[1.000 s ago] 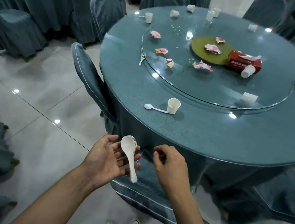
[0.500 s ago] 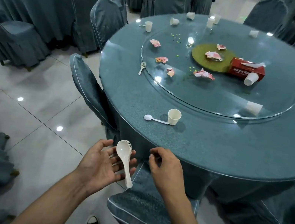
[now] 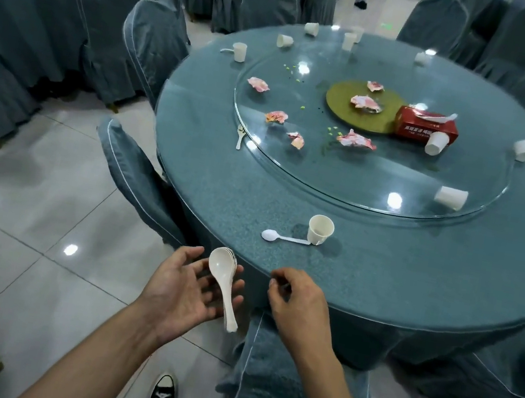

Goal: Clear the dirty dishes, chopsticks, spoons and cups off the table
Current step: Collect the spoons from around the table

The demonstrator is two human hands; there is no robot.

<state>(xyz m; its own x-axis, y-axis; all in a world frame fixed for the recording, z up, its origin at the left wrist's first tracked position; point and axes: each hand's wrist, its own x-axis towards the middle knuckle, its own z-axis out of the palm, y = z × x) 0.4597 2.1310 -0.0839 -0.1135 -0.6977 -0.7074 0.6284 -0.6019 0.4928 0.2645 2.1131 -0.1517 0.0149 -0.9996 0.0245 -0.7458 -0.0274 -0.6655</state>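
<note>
The left grip point(image 3: 184, 286) is lying palm up with fingers nearly straight, carrying a nested stack of glossy white soup spoons point(image 3: 224, 274) across them, just off the near edge of the round teal-clothed desk point(image 3: 412, 293). The right grip point(image 3: 297, 303) is hovering beside it, fingers curling inward around nothing visible. On the desk, an upright cream paper cup point(image 3: 320, 230) is touching a small white plastic spoon point(image 3: 277, 236).
</note>
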